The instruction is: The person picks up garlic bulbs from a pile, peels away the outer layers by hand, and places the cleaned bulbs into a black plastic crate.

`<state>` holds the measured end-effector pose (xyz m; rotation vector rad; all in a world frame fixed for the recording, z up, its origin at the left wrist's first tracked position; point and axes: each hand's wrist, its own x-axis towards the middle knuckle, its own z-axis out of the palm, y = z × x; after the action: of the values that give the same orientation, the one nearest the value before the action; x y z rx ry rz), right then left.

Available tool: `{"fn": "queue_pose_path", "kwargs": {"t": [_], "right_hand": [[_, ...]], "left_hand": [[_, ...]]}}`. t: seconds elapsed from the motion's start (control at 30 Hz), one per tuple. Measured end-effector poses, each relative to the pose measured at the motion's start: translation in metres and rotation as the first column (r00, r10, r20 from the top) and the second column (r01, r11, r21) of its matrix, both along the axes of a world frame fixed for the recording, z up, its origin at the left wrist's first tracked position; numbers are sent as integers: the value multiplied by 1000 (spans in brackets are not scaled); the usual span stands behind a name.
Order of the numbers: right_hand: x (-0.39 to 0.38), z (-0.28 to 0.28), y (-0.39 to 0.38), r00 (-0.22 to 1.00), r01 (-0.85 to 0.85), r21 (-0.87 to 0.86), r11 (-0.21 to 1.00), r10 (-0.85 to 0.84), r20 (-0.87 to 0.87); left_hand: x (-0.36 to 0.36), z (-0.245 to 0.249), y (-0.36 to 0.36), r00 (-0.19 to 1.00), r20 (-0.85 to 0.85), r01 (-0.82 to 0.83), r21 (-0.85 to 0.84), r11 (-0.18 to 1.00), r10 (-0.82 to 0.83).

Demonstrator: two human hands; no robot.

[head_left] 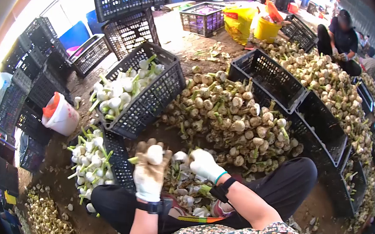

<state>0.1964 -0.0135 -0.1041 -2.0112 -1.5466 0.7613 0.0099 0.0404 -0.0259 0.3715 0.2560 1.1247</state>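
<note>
My left hand [148, 177], in a white glove with soiled brown fingers, is turned palm up around a peeled white garlic bulb [155, 154]. A short green stem pokes out at its left side. To the right, my right hand [207, 165] wears a cleaner white glove with a teal cuff, and its fingers are curled closed; what they grip, if anything, is hidden. Another white bulb [179, 156] shows just left of those fingers. Beyond both hands rises a heap of unpeeled garlic [225, 107]. Papery skins [185, 180] litter the ground below, between my legs.
Black crates of cleaned garlic stand at my left, one tilted crate [157, 95] and one lower crate [117, 155]. More black crates [269, 80] line the heap's right side. A white bucket [61, 115] sits far left. Another person [342, 39] works by the garlic pile, back right.
</note>
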Motion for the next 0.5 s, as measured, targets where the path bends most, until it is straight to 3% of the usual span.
{"fn": "queue_pose_path", "kwargs": {"t": [0.03,0.1,0.17,0.23,0.3,0.37,0.43,0.47,0.5], "right_hand": [[7,-24,-5,987,-159,-85,984,159,-5],[22,-31,0,966,-178,-301,937,225,128],[47,-16,11,964,170,-78,982,-150,220],[82,-31,38,849,376,215,901,-428,308],[119,-46,66,713,634,200,747,-665,223],[150,-64,78,749,598,44,800,-578,324],[159,-72,84,776,559,16,829,-530,342],[159,-78,84,775,572,83,816,-571,271],[157,-75,80,771,587,147,796,-605,198]], "left_hand": [[-7,-1,12,999,11,-32,-1,999,32],[-39,-17,51,980,116,-157,-69,985,164],[-96,-41,108,913,134,-361,-173,916,385],[-124,-14,132,841,215,-459,-204,865,497],[-130,1,140,780,35,-593,-275,756,625],[-113,-8,129,877,2,-476,-129,870,480],[-81,-28,112,952,-182,-243,44,969,247],[-51,-20,89,903,-341,-291,-38,956,261],[-22,-13,69,809,-554,-233,5,972,197]]}}
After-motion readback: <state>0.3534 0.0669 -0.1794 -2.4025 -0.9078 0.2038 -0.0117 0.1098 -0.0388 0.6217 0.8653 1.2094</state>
